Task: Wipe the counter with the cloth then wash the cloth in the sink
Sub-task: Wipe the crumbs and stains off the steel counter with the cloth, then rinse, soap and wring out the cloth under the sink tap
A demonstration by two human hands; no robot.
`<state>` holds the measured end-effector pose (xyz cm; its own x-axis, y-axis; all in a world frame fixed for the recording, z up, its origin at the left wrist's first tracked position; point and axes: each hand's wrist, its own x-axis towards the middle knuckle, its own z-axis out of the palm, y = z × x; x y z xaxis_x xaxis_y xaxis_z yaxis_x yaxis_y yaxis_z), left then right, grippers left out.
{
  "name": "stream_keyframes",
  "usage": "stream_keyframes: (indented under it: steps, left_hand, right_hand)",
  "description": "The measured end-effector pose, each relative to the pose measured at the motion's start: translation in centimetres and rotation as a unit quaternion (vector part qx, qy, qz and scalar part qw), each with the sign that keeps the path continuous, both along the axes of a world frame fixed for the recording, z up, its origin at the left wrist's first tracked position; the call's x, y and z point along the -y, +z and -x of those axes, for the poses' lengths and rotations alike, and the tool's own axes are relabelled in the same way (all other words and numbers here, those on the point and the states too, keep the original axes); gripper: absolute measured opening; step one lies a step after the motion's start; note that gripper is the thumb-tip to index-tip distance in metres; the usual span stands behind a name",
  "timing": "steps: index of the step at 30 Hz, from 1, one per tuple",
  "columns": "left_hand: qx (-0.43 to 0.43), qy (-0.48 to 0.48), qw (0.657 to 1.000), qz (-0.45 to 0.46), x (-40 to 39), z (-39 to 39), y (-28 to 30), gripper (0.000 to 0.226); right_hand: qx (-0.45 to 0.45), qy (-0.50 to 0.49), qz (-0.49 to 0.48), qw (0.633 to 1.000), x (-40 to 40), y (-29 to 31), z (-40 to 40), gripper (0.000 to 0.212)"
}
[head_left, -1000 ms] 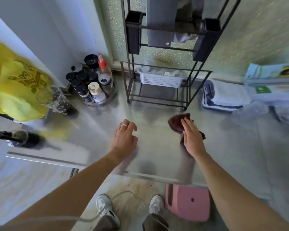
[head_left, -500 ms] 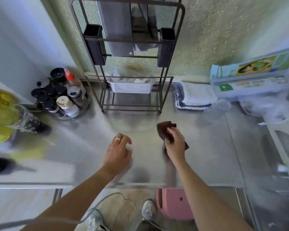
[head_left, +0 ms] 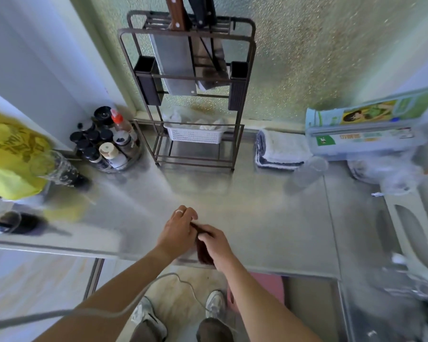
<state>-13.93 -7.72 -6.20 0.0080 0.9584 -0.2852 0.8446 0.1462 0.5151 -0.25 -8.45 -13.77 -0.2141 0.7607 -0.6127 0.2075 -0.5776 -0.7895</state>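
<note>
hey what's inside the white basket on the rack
The white basket on the rack holds crumpled clear plastic bags and something white. Its walls and the bags hide whatever lies deeper.

Cloth: dark brown. Counter: brushed silver-grey; rack: dark brown, holding a white lattice basket. Bag: yellow with darker print; folded towel: white, navy-edged; stool: pink.

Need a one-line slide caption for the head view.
Both hands, left and right, hold a brown cloth at the steel counter's front edge.
</note>
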Motion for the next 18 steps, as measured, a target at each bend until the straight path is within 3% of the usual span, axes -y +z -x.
stream_keyframes:
  steps: [3,5,10,14,18]
  left_hand:
    - [0.016,0.047,0.998,-0.038,-1.0,-1.7,2.7,0.027]
    - [0.046,0.078,0.993,-0.079,-1.9,-3.0,5.3,0.024]
    - [0.116,0.083,0.977,-0.157,-3.0,-6.1,11.9,0.024]
    - [0.166,0.071,0.965,-0.192,-3.3,-7.6,15.5,0.020]
    - [0.225,0.055,0.956,-0.180,-4.5,-9.2,18.0,0.014]
  right_hand:
    - [-0.121,-0.197,0.098,0.968,-2.2,5.6,-0.7,0.029]
    - [-0.212,-0.271,0.129,0.930,-3.6,10.2,-1.4,0.027]
    - [-0.358,-0.281,0.090,0.886,-4.4,20.3,-4.6,0.048]
    - [-0.324,-0.257,0.014,0.911,-4.4,24.2,-7.0,0.039]
    - [-0.181,-0.321,-0.039,0.929,-4.7,26.2,-8.4,0.031]
